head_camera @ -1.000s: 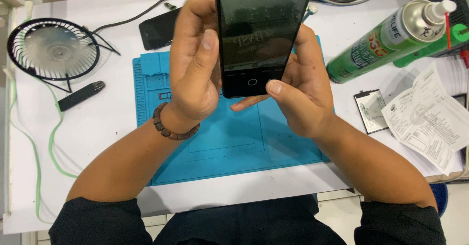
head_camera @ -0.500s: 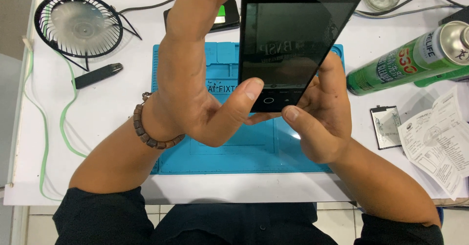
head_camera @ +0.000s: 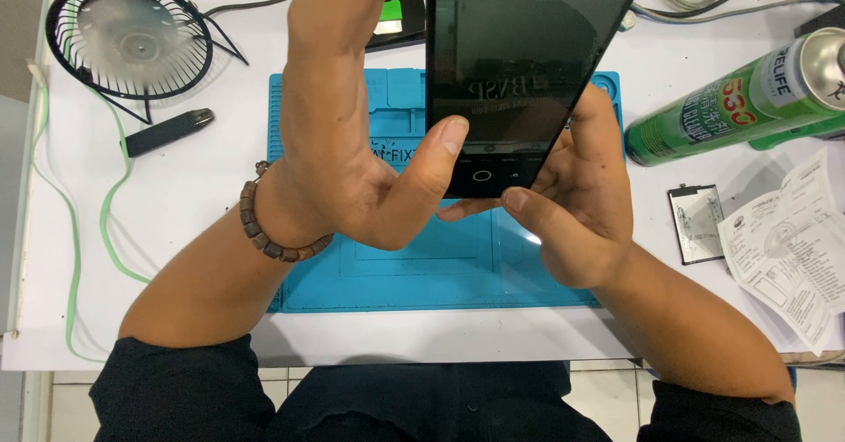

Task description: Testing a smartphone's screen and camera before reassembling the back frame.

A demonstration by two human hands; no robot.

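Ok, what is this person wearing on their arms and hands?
Both forearms are bare, with dark sleeves pushed up past the elbows. The left hand has a bracelet of round brown beads around its wrist. The right hand shows no ring, watch or glove, and neither hand is gloved.

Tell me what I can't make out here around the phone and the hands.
- Phone: its top is cut off by the head view's upper edge.
- Left hand: fingertips run past the same edge.
- Right hand: fingers hidden behind the phone.
- Blue mat: its middle is covered by both hands.
- Spray can: its nozzle end is cut off by the right edge.
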